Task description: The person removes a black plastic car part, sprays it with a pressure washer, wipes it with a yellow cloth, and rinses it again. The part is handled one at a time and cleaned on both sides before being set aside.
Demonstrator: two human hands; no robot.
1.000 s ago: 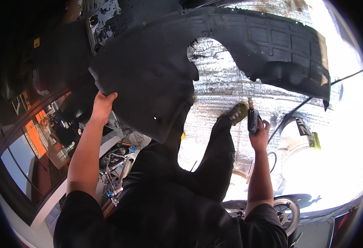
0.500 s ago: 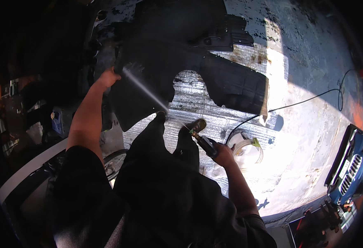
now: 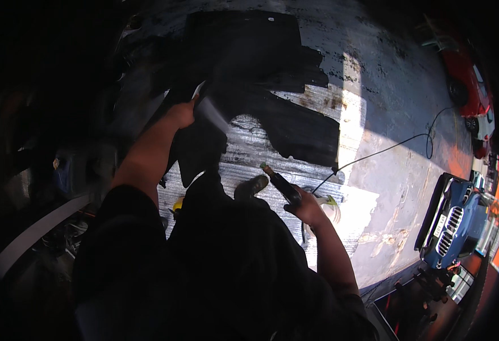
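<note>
Spraying the black panel (image 3: 300,132) appears to be the step in hand. The panel, a broad curved piece with a rounded cutout, is in front of the person's legs, over a silvery, streaked floor area (image 3: 248,152); deep shadow hides how much of it rests on the floor. The left hand (image 3: 181,115) is closed on the panel's left edge, pinching it; the fingers behind the edge are hidden. A pale spray jet (image 3: 215,118) crosses the panel just beside this hand. The right hand (image 3: 307,209) is wrapped around the grip of a black spray gun (image 3: 284,188), its nozzle pointing up and left toward the panel. Trigger position cannot be told.

The next move calls for a firm left-hand hold against the jet and a steady sweep of the nozzle across the panel, clear of the left fingers.

Near the right hand is a pale bucket (image 3: 332,212). A dark hose (image 3: 383,149) runs across the floor to the right. Beyond the panel lies another dark sheet (image 3: 261,42). A blue vehicle (image 3: 451,228) is well apart, at far right.
</note>
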